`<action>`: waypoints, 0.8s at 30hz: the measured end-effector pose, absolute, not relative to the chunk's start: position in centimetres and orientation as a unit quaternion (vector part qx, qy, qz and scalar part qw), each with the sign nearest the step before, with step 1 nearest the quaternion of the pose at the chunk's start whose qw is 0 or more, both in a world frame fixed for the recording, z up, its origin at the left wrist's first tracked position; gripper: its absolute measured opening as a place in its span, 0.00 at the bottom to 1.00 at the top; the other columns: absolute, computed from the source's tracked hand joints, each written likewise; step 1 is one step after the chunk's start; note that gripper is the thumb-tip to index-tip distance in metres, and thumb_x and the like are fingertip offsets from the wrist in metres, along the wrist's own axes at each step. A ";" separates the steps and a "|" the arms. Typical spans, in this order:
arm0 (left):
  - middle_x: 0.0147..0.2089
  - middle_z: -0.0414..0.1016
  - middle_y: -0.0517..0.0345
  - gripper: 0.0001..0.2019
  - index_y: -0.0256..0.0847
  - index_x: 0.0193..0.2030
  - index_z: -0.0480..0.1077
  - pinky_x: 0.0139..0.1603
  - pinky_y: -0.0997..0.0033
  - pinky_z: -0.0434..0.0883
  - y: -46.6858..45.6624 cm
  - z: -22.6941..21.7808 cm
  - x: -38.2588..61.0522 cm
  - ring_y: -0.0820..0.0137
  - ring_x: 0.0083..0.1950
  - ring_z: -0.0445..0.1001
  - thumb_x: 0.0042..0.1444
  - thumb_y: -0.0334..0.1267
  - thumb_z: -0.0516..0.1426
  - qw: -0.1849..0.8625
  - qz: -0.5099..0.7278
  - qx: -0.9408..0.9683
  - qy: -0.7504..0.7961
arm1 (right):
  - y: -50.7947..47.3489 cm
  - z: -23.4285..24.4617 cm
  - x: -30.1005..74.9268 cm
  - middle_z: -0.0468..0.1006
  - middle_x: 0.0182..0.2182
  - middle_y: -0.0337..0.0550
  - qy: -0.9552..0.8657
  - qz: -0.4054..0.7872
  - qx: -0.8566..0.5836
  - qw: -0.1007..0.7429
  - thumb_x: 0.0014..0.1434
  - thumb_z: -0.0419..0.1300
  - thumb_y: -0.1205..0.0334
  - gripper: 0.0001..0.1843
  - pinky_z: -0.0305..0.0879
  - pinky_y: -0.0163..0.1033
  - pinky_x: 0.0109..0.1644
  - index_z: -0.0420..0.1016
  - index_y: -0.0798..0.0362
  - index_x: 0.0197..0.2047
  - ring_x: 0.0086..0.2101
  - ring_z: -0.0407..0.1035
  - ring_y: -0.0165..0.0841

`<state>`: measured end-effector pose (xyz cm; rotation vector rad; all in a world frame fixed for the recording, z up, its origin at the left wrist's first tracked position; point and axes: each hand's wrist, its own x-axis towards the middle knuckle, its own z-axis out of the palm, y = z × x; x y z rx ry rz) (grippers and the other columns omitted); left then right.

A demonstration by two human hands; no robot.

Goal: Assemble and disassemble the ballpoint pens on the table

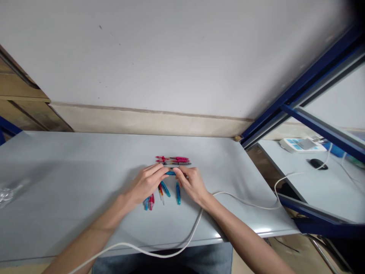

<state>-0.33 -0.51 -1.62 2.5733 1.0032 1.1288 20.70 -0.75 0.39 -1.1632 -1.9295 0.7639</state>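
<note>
A blue pen (170, 172) lies crosswise between my two hands, low over the table. My left hand (148, 182) pinches its left end, and my right hand (191, 182) grips the right end. Just beyond the fingers, several pink and dark pens (174, 158) rest side by side. Below my hands are a blue pen barrel (178, 193), another blue piece (165, 189) and a thin refill (161, 194) with a red and yellow part. Near my left wrist lie a pink clear-ended pen part (151, 202) and a small blue one (146, 203).
A white cable (196, 224) runs across the table (85, 163) and under my right forearm. Clear plastic (7, 195) lies at the far left. Past a blue frame (288, 106) on the right, another table holds a black mouse (318, 164) and a white device (302, 145).
</note>
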 end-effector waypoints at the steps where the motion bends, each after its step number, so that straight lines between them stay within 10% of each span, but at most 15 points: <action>1: 0.45 0.76 0.52 0.10 0.41 0.54 0.72 0.45 0.67 0.76 -0.5 -1.7 -0.3 0.67 0.44 0.77 0.70 0.32 0.52 0.085 0.378 0.858 0.336 | -0.7 0.4 20.7 0.72 0.20 0.38 -0.759 0.295 -0.444 0.372 0.73 0.51 0.47 0.26 0.59 0.36 0.30 0.72 0.53 0.27 0.23 0.63 0.30; 6: 0.47 0.75 0.51 0.11 0.41 0.55 0.71 0.48 0.64 0.76 -0.4 -1.6 -0.4 0.66 0.47 0.77 0.71 0.33 0.51 0.119 0.378 0.842 0.367 | -0.3 0.4 20.8 0.79 0.43 0.47 -0.790 0.299 -0.373 0.383 0.72 0.55 0.54 0.14 0.68 0.39 0.42 0.77 0.50 0.52 0.40 0.72 0.36; 19: 0.44 0.80 0.52 0.10 0.41 0.53 0.73 0.47 0.60 0.73 0.1 -1.2 -1.0 0.64 0.45 0.78 0.69 0.33 0.54 0.035 0.366 0.859 0.356 | -0.3 -0.4 20.8 0.71 0.23 0.37 -0.801 0.262 -0.418 0.340 0.73 0.53 0.50 0.20 0.59 0.37 0.31 0.74 0.51 0.33 0.24 0.62 0.31; 24: 0.40 0.77 0.55 0.07 0.41 0.47 0.73 0.43 0.65 0.71 0.1 -0.7 -1.0 0.66 0.42 0.76 0.70 0.38 0.55 0.029 0.368 0.846 0.384 | -0.6 0.0 20.7 0.78 0.41 0.46 -0.784 0.268 -0.400 0.392 0.73 0.52 0.56 0.13 0.66 0.39 0.42 0.76 0.50 0.48 0.38 0.72 0.36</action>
